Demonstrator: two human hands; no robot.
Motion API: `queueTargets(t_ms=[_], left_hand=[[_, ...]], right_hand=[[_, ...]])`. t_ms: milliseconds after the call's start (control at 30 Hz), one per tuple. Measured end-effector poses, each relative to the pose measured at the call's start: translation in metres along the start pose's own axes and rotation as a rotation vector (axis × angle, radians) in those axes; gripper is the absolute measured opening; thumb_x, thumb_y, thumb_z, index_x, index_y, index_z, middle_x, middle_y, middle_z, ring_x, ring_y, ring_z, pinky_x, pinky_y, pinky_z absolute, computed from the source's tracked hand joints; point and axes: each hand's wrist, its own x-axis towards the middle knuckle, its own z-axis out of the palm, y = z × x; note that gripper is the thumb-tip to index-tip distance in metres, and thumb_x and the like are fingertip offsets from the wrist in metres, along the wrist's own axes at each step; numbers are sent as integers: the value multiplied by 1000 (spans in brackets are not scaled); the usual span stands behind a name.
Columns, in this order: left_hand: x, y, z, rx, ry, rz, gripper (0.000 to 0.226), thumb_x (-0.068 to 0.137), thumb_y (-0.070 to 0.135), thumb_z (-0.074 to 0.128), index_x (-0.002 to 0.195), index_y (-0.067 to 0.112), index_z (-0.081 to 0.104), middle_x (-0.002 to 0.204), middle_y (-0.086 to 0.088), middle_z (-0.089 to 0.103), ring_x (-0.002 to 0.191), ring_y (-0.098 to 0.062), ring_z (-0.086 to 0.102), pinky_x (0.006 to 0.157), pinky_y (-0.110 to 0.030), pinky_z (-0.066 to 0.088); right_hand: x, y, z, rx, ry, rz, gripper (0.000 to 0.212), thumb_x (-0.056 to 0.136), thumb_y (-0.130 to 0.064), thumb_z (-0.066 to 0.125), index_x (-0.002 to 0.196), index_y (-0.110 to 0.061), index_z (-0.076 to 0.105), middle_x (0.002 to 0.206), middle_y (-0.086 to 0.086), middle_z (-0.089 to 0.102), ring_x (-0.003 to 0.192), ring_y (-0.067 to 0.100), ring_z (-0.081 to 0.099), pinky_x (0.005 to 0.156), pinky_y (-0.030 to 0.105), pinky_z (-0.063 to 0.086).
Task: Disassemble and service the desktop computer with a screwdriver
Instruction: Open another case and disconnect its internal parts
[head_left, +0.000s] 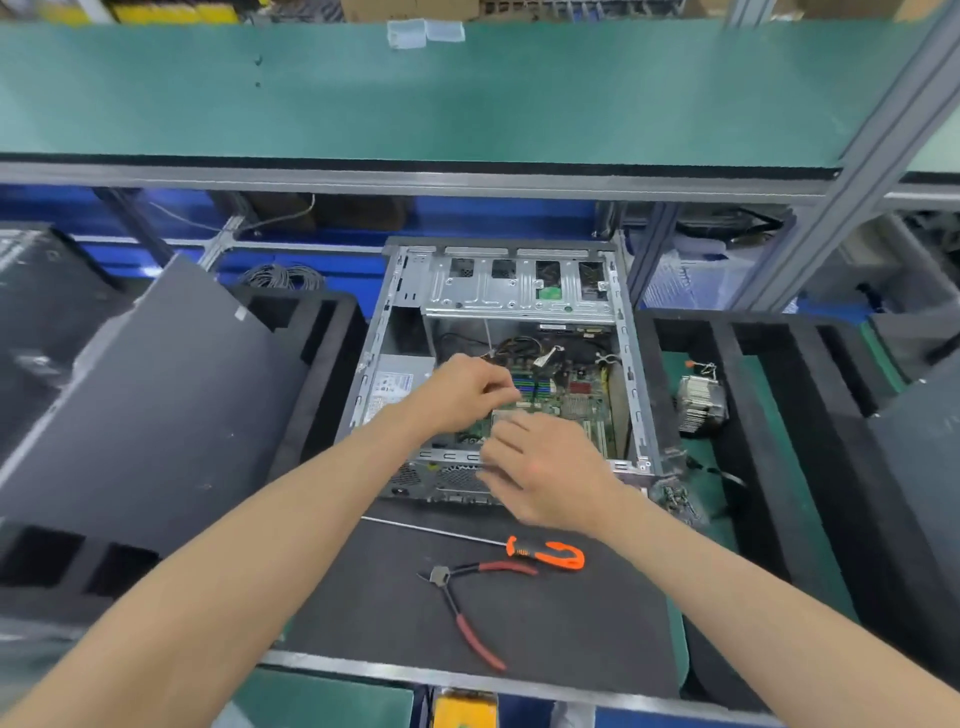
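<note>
Hands (519, 431) over open computer case (498, 291), dark mat (363, 597) (green shelf (415, 93) above)

Your left hand (470, 387) and right hand (545, 467) reach into the open computer case (636, 395); the screwdriver (545, 552) lies just below your right hand.

Brightness: even and bright, no dim corners.
Source: soft light from overhead; lamps out of view.
Shadows: faint, diffuse; darkest inside the computer case (498, 364).
Glare: pale sheen on the side panel (156, 395) and green shelf (415, 93).
Blur: right hand (550, 467) smeared; left hand (467, 389) slightly soft.
Distortion: wide-angle bowing; shelf edge and frame posts (852, 171) curve outward.
</note>
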Motion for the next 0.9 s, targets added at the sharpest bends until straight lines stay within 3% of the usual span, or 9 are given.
queueTargets(t_ms=[100,167,233,300,433,667,733,800,900], left_hand=[[-8,-1,5,110,-16,55,32,100,42,56,87,18,72,69,8,68,67,-12,61,82,-30,47],[-11,-3,8,176,8,75,35,100,44,54,85,18,72,67,8,67,64,-11,61,94,-31,43],[-13,-4,9,191,27,62,36,101,45,53,84,19,71,66,8,67,66,-12,61,106,-34,40],[-14,-2,9,203,24,49,36,101,45,52,83,20,70,65,7,66,66,-14,62,113,-43,36],[-15,2,8,228,17,36,36,102,44,51,80,21,68,64,8,65,62,-13,61,116,-49,31],[-16,-1,9,252,33,86,34,102,43,50,72,28,55,62,11,58,62,-6,52,113,-44,34],[-17,-3,9,236,36,88,35,102,43,50,71,28,54,61,13,54,63,-1,45,102,-40,43],[-18,-3,10,209,35,66,35,102,42,50,74,23,61,65,10,59,67,-6,50,85,-38,50],[-18,-2,9,194,35,42,33,101,39,51,80,20,68,68,8,65,67,-12,57,73,-34,50]], right_hand=[[-14,-19,15,3,-93,-217,17,95,-25,60,82,-13,61,77,2,56,72,22,49,59,34,41],[-27,-29,28,40,-234,-263,13,94,-24,61,85,-14,61,81,1,57,73,21,52,56,34,44],[-36,-37,43,72,-420,-219,11,95,-25,61,94,-13,61,90,3,60,81,23,58,56,37,49],[-41,-43,59,54,-606,-151,17,97,-20,58,110,-9,59,108,9,59,98,29,57,71,42,50],[-46,-49,79,-26,-754,-79,33,91,-6,60,123,-4,51,122,16,53,110,34,50,88,43,44],[-43,-53,74,-55,-754,-73,33,86,-6,58,118,-3,49,116,17,53,105,33,49,89,42,46],[-37,-50,60,-45,-698,-92,24,92,-8,51,116,-5,48,113,14,53,102,31,50,86,41,49],[-30,-45,41,-16,-637,-106,18,97,-10,47,115,-7,48,110,11,52,95,28,52,76,41,52],[-14,-33,11,47,-587,-92,17,101,-12,43,116,-7,43,108,11,51,78,33,57,60,46,47]])
